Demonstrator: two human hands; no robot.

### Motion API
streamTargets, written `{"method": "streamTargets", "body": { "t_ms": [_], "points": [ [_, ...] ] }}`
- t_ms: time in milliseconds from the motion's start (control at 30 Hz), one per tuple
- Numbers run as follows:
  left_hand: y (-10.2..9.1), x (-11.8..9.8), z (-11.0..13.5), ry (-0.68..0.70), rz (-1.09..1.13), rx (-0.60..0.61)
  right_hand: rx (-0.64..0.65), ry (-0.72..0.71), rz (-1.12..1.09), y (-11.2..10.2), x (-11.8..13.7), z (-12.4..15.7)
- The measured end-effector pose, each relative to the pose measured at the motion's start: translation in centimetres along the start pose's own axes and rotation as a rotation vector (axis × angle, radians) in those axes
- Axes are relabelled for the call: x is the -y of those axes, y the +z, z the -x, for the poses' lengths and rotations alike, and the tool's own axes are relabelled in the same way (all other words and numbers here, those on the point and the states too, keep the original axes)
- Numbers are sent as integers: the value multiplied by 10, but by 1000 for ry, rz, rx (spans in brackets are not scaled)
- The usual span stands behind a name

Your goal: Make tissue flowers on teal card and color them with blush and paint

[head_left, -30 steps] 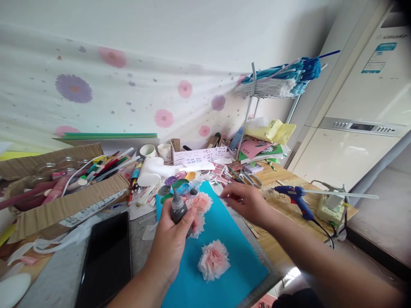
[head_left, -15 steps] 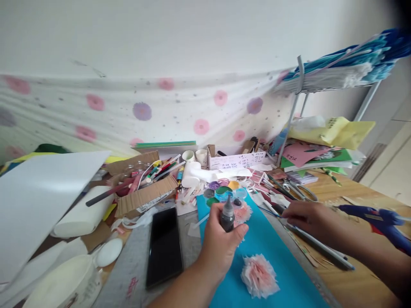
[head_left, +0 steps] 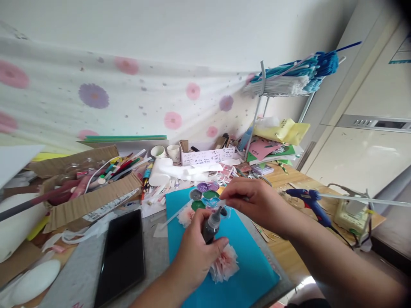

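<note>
My left hand (head_left: 195,252) is wrapped round a small squeeze bottle (head_left: 210,233) with dark contents and a grey pointed nozzle, held tilted above the blue sheet (head_left: 250,265). The fingers of my right hand (head_left: 247,196) are pinched together at the nozzle's tip. Something small and pale shows there, too small to name. Just behind the hands lies a paint palette (head_left: 211,195) with round wells of green, purple, grey, blue and other colours. A pink tissue-paper flower (head_left: 226,265) rests on the sheet, partly behind my left hand. Another pink flower (head_left: 185,216) lies beside the palette.
A black phone (head_left: 122,256) lies left of the sheet. Farther left stands a cardboard box (head_left: 105,196) full of pens and tools. A blue glue gun (head_left: 310,201) sits at right, near a power strip (head_left: 351,214). Behind are paper cups (head_left: 158,152) and a rack (head_left: 257,119).
My right hand has left the desk at the right and come to the bottle's nozzle. My left hand still holds the bottle. The view has turned to the right.
</note>
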State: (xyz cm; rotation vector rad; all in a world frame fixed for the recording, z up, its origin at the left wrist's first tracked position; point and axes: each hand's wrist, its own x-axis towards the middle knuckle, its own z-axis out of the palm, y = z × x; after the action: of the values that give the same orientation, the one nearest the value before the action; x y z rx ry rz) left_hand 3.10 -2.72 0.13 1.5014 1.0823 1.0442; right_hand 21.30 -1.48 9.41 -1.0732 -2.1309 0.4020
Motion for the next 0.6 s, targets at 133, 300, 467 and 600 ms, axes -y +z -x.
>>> {"method": "streamTargets", "body": {
  "t_ms": [133, 300, 467, 600],
  "points": [
    [0, -4, 1, -7, -17, 3, 2, -25, 6, -9, 5, -1],
    [2, -5, 1, 22, -51, 9, 229, -94, 114, -10, 19, -1],
    [3, -3, 0, 27, -89, 6, 316, -53, 258, -4, 24, -4],
    [2, -2, -1, 34, -65, -8, 325, -40, 400, 5, 18, -3]
  ]
}}
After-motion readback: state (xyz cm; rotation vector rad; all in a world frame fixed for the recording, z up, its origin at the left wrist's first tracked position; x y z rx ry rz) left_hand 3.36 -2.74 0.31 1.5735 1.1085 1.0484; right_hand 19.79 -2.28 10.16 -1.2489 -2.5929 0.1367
